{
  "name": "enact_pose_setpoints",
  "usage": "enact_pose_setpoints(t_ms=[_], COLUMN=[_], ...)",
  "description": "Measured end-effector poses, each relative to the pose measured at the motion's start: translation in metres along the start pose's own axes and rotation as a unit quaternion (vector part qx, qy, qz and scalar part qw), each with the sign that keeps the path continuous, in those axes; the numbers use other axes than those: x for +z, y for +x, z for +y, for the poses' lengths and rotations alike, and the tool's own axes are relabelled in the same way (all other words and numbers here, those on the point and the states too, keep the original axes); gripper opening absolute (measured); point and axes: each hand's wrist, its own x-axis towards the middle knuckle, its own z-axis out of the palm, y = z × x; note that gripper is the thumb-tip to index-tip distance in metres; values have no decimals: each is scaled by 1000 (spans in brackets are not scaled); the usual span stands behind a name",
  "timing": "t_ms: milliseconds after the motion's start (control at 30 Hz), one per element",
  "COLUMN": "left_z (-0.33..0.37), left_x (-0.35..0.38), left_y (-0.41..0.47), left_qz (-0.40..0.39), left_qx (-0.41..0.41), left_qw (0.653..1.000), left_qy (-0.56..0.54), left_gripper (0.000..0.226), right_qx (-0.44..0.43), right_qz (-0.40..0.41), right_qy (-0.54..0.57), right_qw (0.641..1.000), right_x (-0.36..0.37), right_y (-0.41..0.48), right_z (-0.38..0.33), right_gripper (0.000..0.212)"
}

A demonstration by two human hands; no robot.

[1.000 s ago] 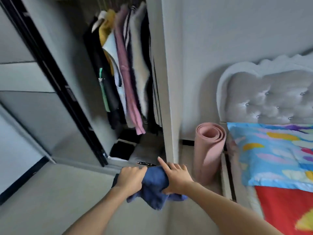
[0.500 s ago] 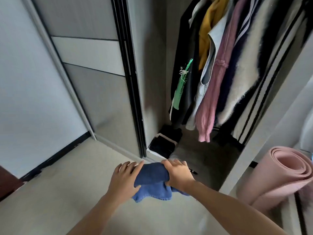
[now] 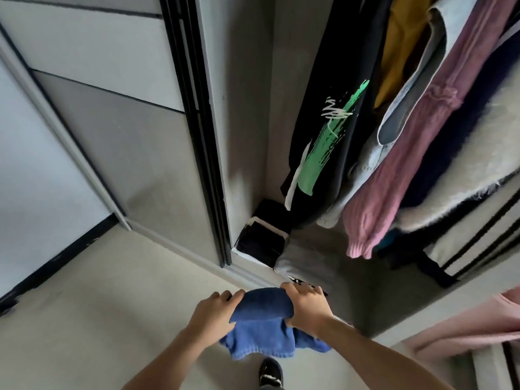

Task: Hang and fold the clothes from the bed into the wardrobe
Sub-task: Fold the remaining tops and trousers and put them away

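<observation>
On black garment point(image 3: 334, 60), illegible white scrawl point(image 3: 336, 111)

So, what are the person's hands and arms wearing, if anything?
Nothing visible: the left hand and right hand are ungloved, with no rings, watch or bracelet showing. Both forearms are bare down to the frame's bottom edge, with no sleeves in view.

One view only: head camera, wide-angle, edges bending. It is looking steeply down and forward from standing height, facing the lower left corner of the open wardrobe point(image 3: 244, 136) at close range. Hanging clothes point(image 3: 422, 150) are filling the upper right, the sliding door point(image 3: 126, 136) is running down the left, and floor point(image 3: 112, 319) is lying across the bottom. Forearms are entering from the lower edge, left hand point(image 3: 213, 313) and right hand point(image 3: 308, 308) gripping a blue sweater point(image 3: 261, 327) nearest the lens, bottom centre, a shoe point(image 3: 270, 371) showing just below.
</observation>
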Motion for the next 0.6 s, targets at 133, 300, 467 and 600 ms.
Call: enact_pose_setpoints(t_ms=[133,300,467,600], left_z=[-38,-79,-114,-139], left_x=[-2,-7,0,19], left_y=[75,139,189,239], left_qz=[-12,-19,-63,-54], left_qx=[3,21,84,177], left_qw=[1000,999,994,983], left_qy=[-3,-15,-23,1], left_gripper=[96,101,100,95], right_qx=[35,60,112,178], right_qz=[-4,1,23,92], right_qy=[21,24,42,71], right_qw=[999,998,993,977], right_x=[1,-7,-1,30], right_y=[73,136,174,201], right_z=[17,22,20,17], right_gripper=[66,65,69,80])
